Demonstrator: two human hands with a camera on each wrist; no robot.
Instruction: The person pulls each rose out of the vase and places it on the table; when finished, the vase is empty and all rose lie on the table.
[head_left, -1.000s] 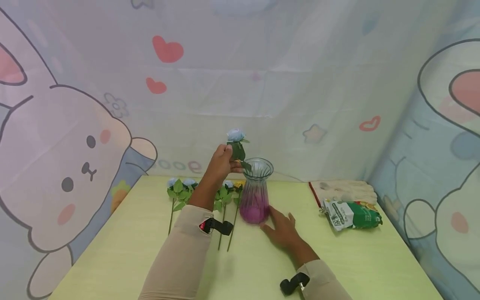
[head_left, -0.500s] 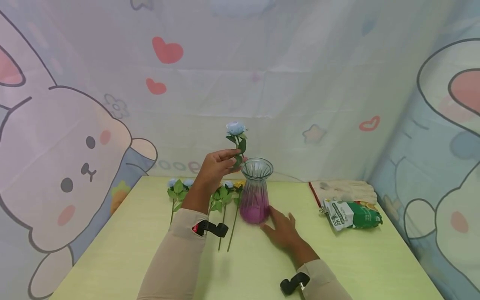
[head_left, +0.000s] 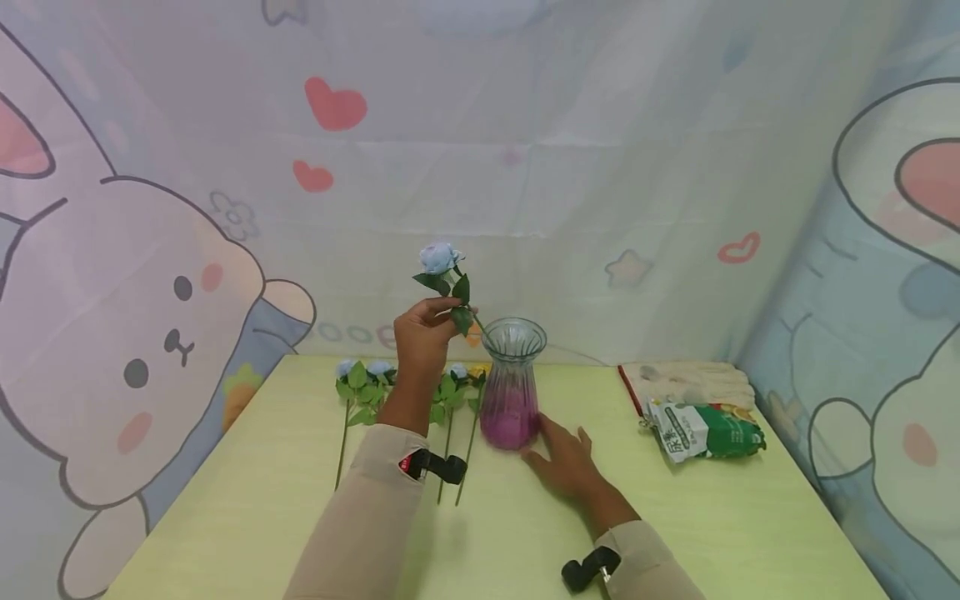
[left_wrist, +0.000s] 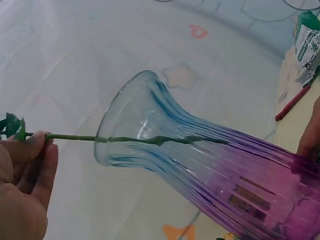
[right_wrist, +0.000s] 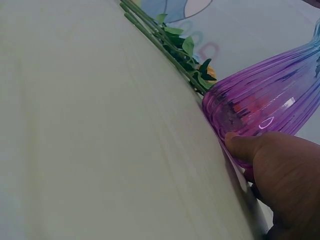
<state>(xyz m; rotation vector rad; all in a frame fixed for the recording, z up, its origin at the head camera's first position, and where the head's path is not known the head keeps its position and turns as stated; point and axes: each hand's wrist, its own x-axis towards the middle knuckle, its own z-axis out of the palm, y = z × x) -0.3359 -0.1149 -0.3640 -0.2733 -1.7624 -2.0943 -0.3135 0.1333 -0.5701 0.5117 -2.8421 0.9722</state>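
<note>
My left hand (head_left: 426,332) pinches the green stem of a light blue artificial rose (head_left: 439,259) just under its leaves. The rose leans left above the glass vase (head_left: 513,340), and its lower stem (left_wrist: 160,140) runs through the flared mouth to inside the vase, as the left wrist view shows. Clear blue at the top, the ribbed vase turns purple toward its base and stands upright. My right hand (head_left: 564,460) holds the vase low at its right side, with the thumb (right_wrist: 241,145) against the purple base; its other fingers are largely hidden in the right wrist view.
Several blue artificial roses (head_left: 357,379) and a yellow flower (head_left: 480,370) lie on the pale yellow table (head_left: 247,500), left of the vase. A white glove (head_left: 690,382) and a green-and-white packet (head_left: 708,430) lie at the right, with red-handled pruning shears (head_left: 632,390) alongside.
My left hand first slid down the stem from just below the bloom, then shifted left, so the rose now tilts left with its stem in the vase. My right hand stays at the base.
</note>
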